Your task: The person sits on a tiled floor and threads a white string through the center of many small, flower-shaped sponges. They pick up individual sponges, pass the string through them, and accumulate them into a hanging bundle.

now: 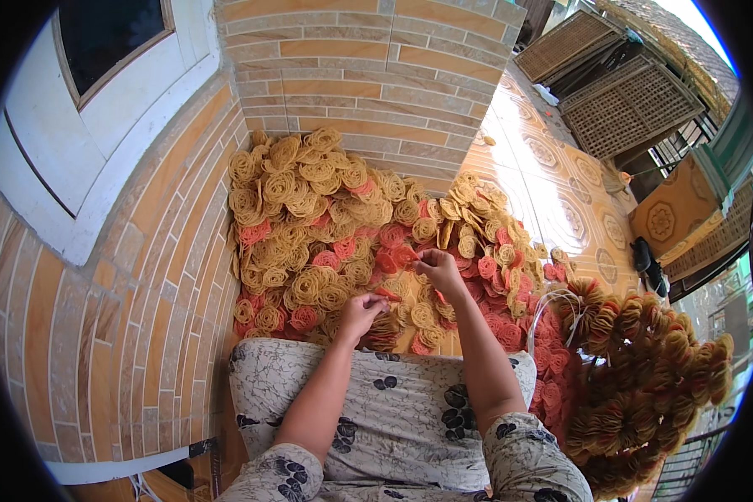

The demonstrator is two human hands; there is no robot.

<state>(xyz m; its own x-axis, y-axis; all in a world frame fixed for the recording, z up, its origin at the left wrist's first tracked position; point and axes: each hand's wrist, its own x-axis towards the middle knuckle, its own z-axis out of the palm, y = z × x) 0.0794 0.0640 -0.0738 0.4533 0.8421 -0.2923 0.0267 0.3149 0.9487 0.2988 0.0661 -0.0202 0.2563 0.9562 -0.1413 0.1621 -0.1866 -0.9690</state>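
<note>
Pinching red coil discs, both hands, left and right, work over the yellow-red heap.

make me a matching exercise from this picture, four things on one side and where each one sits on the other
Things:
1. left hand
2. right hand
3. loose pile of yellow and red woven discs
4. strung bundle of discs

Places:
A. far right, beside the person's knee
B. spread on the floor against the brick-tiled wall
C. lower, just above the patterned lap cloth, pinching a red piece
D. higher up over the pile, fingers on a red disc

Pairs: 1-C, 2-D, 3-B, 4-A
</note>
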